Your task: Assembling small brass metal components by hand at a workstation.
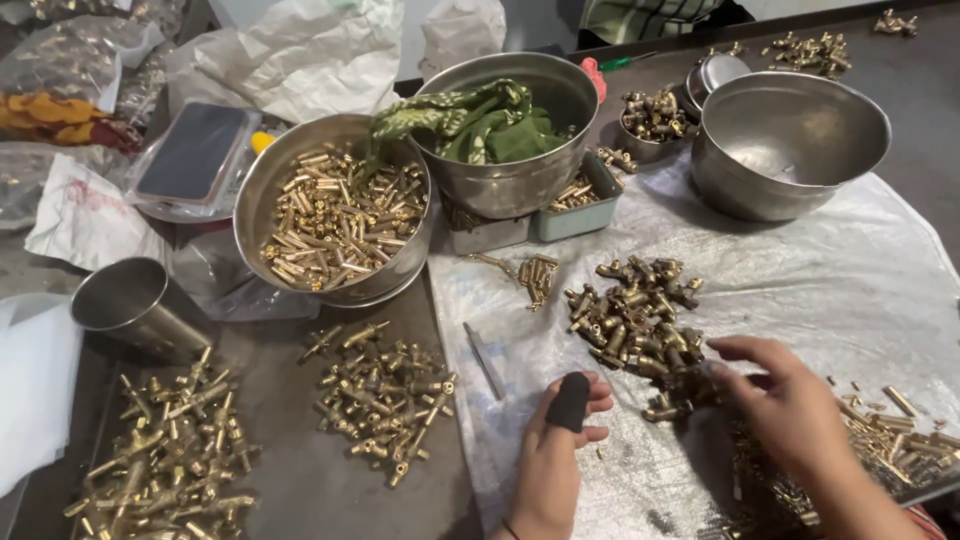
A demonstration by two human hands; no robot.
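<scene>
My left hand (560,440) rests low on the white woven sheet (800,270), fingers loosely curled, with a black finger cot on the index finger; nothing shows in it. My right hand (790,410) reaches left over the sheet, fingertips at the near edge of a pile of brass fittings (635,315); whether it grips a piece is hidden. A small metal rod (487,360) lies just left of my left hand. Thin brass pins (890,425) are scattered to the right of my right hand.
A steel bowl of brass pins (335,215), a bowl holding green cloth (500,125) and an empty bowl (785,140) stand at the back. Assembled brass parts lie in two heaps (385,400) (170,445) on the dark tray at left. A steel cup (135,305) lies tipped.
</scene>
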